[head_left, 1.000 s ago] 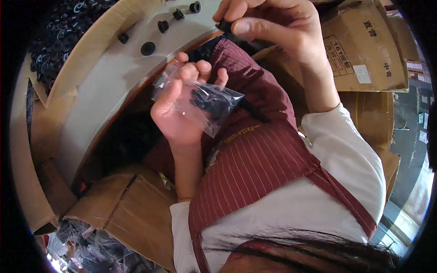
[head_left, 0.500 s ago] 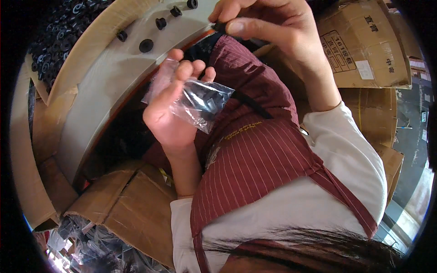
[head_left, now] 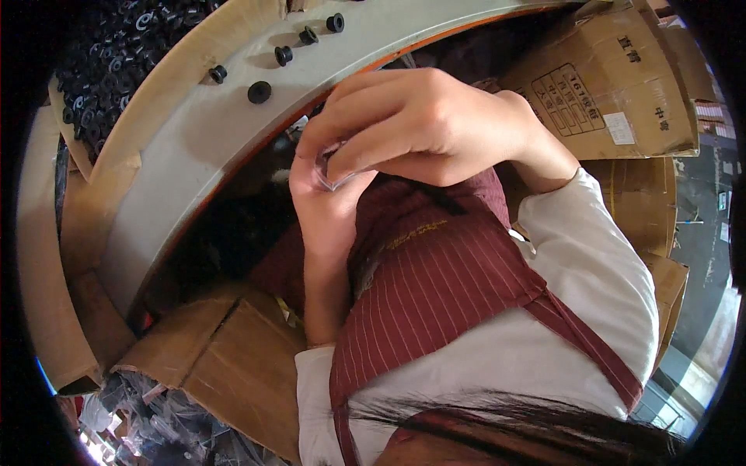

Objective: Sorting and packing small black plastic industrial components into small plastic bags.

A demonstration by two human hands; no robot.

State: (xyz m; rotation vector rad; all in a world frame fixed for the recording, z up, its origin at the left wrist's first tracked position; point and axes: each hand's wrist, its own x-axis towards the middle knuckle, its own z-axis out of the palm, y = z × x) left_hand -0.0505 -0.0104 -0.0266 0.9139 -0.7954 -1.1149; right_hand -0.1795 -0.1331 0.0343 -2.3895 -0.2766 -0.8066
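My left hand (head_left: pixel 326 202) is closed on a clear plastic bag (head_left: pixel 332 185). Only a small shiny edge of the bag shows; the rest of it is covered by my hands. My right hand (head_left: pixel 423 128) lies over my left fingers, its own fingers bent in toward the bag. Whatever is between the right fingertips is hidden. Just beyond my hands, several black spool-shaped parts stand on the pale tabletop (head_left: pixel 186 155), and a round black part (head_left: pixel 259 92) lies closest to my left hand.
A cardboard box (head_left: pixel 225 39) at the far left is heaped with black ringed parts (head_left: pixel 116 62). Stacked cartons (head_left: pixel 606 85) stand at the right. An open carton (head_left: pixel 225 349) at lower left has filled plastic bags (head_left: pixel 171 419) beside it.
My right hand has come down and left from above the table edge onto my left hand. The black part in its fingers and most of the bag have gone out of sight.
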